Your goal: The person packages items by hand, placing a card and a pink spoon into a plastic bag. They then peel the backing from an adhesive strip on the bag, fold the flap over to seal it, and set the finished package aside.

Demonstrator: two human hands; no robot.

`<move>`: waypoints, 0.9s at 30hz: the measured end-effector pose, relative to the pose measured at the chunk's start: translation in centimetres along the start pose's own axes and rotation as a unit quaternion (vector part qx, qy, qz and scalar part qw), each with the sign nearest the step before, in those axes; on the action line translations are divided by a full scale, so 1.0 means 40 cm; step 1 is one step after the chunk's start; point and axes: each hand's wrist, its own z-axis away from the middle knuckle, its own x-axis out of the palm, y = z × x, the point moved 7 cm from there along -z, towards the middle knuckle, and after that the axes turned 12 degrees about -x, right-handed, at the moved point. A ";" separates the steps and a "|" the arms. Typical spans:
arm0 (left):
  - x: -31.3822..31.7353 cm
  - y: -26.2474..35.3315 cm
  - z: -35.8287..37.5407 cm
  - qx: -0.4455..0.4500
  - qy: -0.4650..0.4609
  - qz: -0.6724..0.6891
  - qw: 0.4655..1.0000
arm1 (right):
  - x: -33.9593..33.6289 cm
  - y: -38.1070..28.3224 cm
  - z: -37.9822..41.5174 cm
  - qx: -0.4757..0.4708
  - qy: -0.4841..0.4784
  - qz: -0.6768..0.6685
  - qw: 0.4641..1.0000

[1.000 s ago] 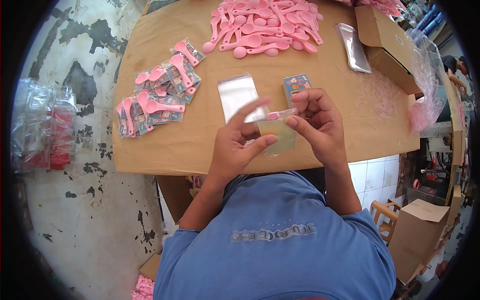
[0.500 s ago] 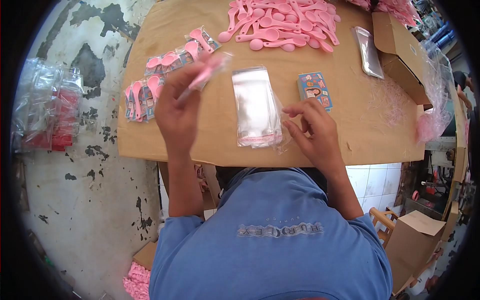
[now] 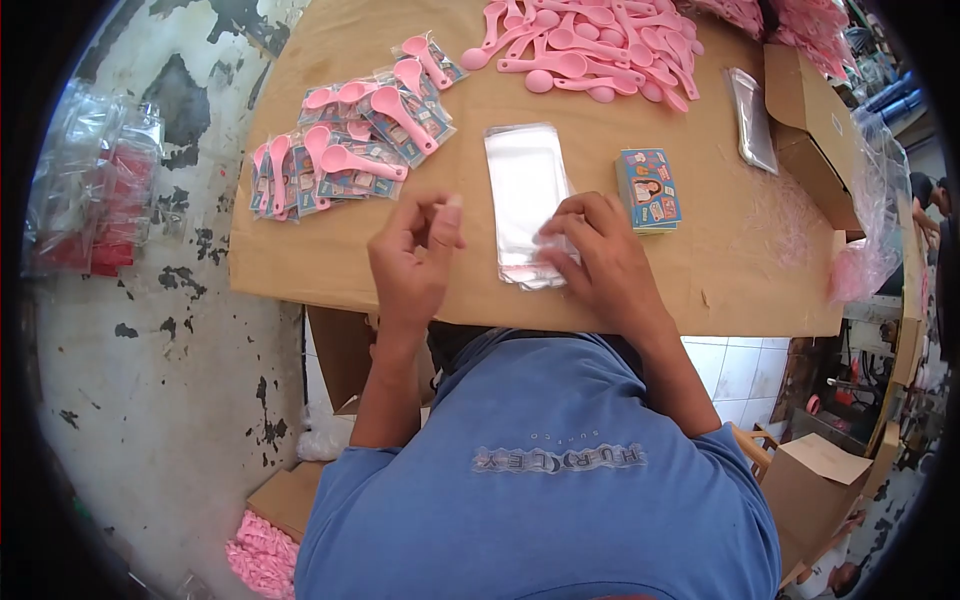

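My left hand hovers near the table's front edge, empty, with its fingers loosely curled and its thumb apart. Left of it lies a cluster of clear packets, each with a pink scoop and a blue printed card. In the middle is a stack of clear plastic bags with the flap ends toward me. My right hand reaches over the stack's right edge, thumb and forefinger apart, fingertips right at the bags. Just beyond that hand sits a stack of blue printed cards.
Loose pink scoops are heaped at the far side of the table. To the right are another bundle of clear bags and an open cardboard box. Plastic bags hang at the far left.
My left hand has let go of a pink-scoop packet onto the cluster and moved back toward me. My right hand has shifted left over the bags. The view has shifted slightly.
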 end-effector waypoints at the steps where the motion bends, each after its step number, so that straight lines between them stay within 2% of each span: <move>1: 0.017 -0.018 0.010 -0.032 -0.023 0.003 0.999 | 0.004 -0.001 -0.001 -0.002 -0.006 0.003 1.000; 6: 0.054 -0.025 0.029 0.004 -0.040 -0.029 0.999 | 0.032 0.019 0.013 0.017 -0.014 -0.010 1.000; 13: 0.121 -0.025 0.054 0.026 -0.066 -0.002 0.997 | -0.011 0.034 0.023 0.013 0.071 -0.027 0.997; 16: 0.140 -0.033 0.057 -0.013 -0.089 -0.005 0.996 | -0.022 0.042 0.029 0.016 0.103 -0.035 0.994; 19: 0.139 -0.034 0.053 0.009 -0.092 -0.067 0.993 | -0.035 0.043 0.030 0.019 0.107 -0.031 0.994; 22: 0.144 -0.018 0.049 -0.005 -0.093 0.021 0.995 | -0.049 0.022 0.029 -0.026 0.108 -0.038 0.993; 23: 0.138 -0.021 0.046 0.006 -0.085 0.007 0.996 | -0.054 0.012 0.031 -0.033 0.105 -0.037 0.993; 25: 0.114 -0.042 0.025 -0.057 -0.164 0.046 0.984 | -0.062 -0.011 0.024 -0.056 0.098 -0.035 0.993; 27: 0.124 -0.046 0.020 -0.112 -0.203 0.091 0.969 | -0.058 -0.023 0.020 -0.072 0.085 -0.026 0.993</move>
